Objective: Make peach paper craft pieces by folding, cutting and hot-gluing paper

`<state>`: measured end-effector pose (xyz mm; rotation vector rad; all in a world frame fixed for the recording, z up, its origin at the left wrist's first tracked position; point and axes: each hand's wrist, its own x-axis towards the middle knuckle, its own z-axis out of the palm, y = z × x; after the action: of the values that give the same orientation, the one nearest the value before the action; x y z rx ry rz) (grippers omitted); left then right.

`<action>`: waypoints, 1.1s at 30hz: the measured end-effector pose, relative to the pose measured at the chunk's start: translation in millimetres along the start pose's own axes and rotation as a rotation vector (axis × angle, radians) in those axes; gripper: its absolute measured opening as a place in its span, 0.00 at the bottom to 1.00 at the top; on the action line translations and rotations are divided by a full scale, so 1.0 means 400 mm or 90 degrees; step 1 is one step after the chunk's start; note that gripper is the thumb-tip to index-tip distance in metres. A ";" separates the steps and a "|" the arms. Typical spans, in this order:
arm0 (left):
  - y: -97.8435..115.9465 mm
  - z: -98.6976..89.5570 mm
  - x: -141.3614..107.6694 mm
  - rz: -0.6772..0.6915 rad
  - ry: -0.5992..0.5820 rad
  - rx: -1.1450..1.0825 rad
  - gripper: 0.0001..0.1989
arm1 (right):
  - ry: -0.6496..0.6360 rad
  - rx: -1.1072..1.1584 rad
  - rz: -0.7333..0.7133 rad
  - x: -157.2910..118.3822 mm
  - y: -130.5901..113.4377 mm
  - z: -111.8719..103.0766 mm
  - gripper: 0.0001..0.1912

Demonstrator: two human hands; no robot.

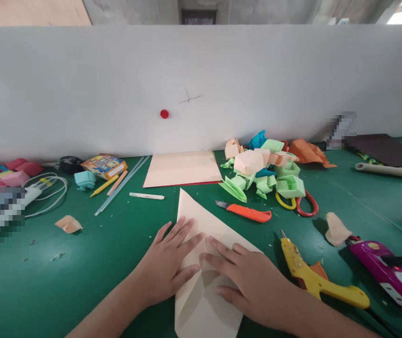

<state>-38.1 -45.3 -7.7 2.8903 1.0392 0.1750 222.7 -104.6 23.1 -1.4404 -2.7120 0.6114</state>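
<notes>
A sheet of cream paper (210, 314) lies in front of me, folded so that its far end comes to a point. My left hand (173, 263) rests on its left part with the fingers spread. My right hand (241, 277) lies on the right part, fingers apart and fairly flat. The fingertips of both hands meet near the middle of the sheet, by a crease. Just beyond the right hand is an orange utility knife (248, 212) with its blade showing. A yellow glue gun (320, 281) lies to the right of that hand.
A stack of cream sheets (183, 169) lies by the white partition (116, 89). Folded paper pieces (257, 164) are heaped at back right, beside scissors (306, 204). A purple power strip (387, 270) is far right. Left stand glue sticks (121, 185), a pen (146, 195) and a box (104, 165).
</notes>
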 end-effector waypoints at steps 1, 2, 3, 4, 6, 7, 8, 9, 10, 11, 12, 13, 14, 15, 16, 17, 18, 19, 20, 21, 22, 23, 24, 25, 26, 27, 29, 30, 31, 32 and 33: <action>-0.001 0.000 0.000 0.002 -0.002 0.001 0.32 | 0.008 0.001 0.000 0.000 0.003 0.003 0.29; -0.002 -0.001 0.000 0.004 -0.007 0.001 0.32 | 0.016 0.003 0.001 0.001 0.006 0.005 0.28; -0.002 -0.002 0.000 0.006 -0.013 0.003 0.32 | 0.022 0.004 0.000 0.002 0.009 0.007 0.28; -0.003 -0.002 0.000 0.007 -0.018 0.004 0.31 | 0.027 0.006 0.000 0.003 0.011 0.008 0.27; -0.002 -0.004 0.002 0.006 -0.016 0.004 0.30 | 0.027 0.011 -0.001 0.006 0.015 0.007 0.26; -0.001 -0.006 0.003 0.005 -0.013 0.002 0.30 | 0.023 0.014 -0.001 0.007 0.017 0.005 0.26; 0.000 -0.008 0.004 0.003 -0.008 -0.001 0.30 | 0.019 0.016 -0.001 0.008 0.018 0.003 0.26; 0.002 -0.009 0.004 0.001 -0.006 -0.004 0.29 | 0.016 0.018 -0.001 0.009 0.019 0.001 0.26; 0.003 -0.011 0.005 0.001 -0.005 -0.008 0.29 | 0.014 0.020 -0.001 0.010 0.020 0.000 0.26; 0.004 -0.013 0.005 0.001 -0.006 -0.011 0.29 | 0.014 0.022 -0.001 0.011 0.021 -0.001 0.27; 0.004 -0.015 0.005 0.004 -0.009 -0.013 0.29 | 0.015 0.023 -0.002 0.011 0.022 -0.002 0.27; 0.004 -0.016 0.004 0.007 -0.011 -0.017 0.29 | 0.016 0.023 -0.004 0.011 0.023 -0.001 0.27; 0.004 -0.017 0.004 0.011 -0.011 -0.022 0.28 | 0.017 0.021 -0.007 0.011 0.024 0.001 0.27; 0.004 -0.018 0.003 0.016 -0.010 -0.029 0.28 | 0.019 0.017 -0.012 0.011 0.026 0.003 0.27; 0.003 -0.018 0.003 0.018 -0.006 -0.036 0.27 | 0.021 0.012 -0.018 0.011 0.028 0.006 0.28; 0.003 -0.019 0.003 0.018 0.001 -0.042 0.26 | 0.025 0.008 -0.025 0.011 0.029 0.008 0.28; 0.002 -0.019 0.003 0.017 0.006 -0.047 0.26 | 0.030 0.006 -0.029 0.010 0.030 0.010 0.28; 0.001 -0.018 0.003 0.013 0.010 -0.050 0.26 | 0.034 0.004 -0.033 0.010 0.031 0.012 0.29; 0.000 -0.018 0.003 0.008 0.010 -0.049 0.26 | 0.038 0.004 -0.035 0.010 0.031 0.012 0.29; 0.000 -0.017 0.003 0.002 0.007 -0.046 0.27 | 0.039 0.003 -0.033 0.009 0.030 0.011 0.29; -0.001 -0.016 0.003 -0.001 0.000 -0.042 0.28 | 0.039 0.003 -0.030 0.009 0.029 0.010 0.28; -0.002 -0.014 0.003 -0.003 -0.009 -0.038 0.28 | 0.039 0.003 -0.026 0.008 0.028 0.008 0.27; -0.003 -0.013 0.003 -0.003 -0.014 -0.036 0.28 | 0.039 0.004 -0.020 0.007 0.026 0.006 0.27; -0.004 -0.012 0.002 -0.002 -0.016 -0.036 0.29 | 0.038 0.005 -0.015 0.005 0.025 0.004 0.26; -0.005 -0.011 0.002 0.001 -0.014 -0.038 0.29 | 0.038 0.008 -0.013 0.004 0.024 0.002 0.25; -0.005 -0.010 0.001 0.004 -0.008 -0.040 0.29 | 0.038 0.011 -0.012 0.003 0.024 0.001 0.25; -0.007 -0.008 0.000 0.005 0.001 -0.042 0.30 | 0.037 0.016 -0.013 0.001 0.024 0.001 0.25; -0.007 -0.008 0.000 0.004 -0.001 -0.040 0.30 | 0.037 0.019 -0.013 0.001 0.024 0.001 0.25; -0.007 -0.008 -0.001 0.003 -0.007 -0.038 0.30 | 0.037 0.021 -0.012 0.000 0.024 0.000 0.25; -0.006 -0.008 -0.001 -0.001 -0.011 -0.036 0.29 | 0.037 0.023 -0.010 0.000 0.023 -0.001 0.25; -0.005 -0.008 -0.001 -0.008 -0.011 -0.034 0.29 | 0.036 0.026 -0.009 -0.001 0.022 -0.002 0.25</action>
<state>-40.2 -43.8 -4.7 2.8313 1.0335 0.1740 230.1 -100.1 20.8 -1.4068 -2.6480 0.6130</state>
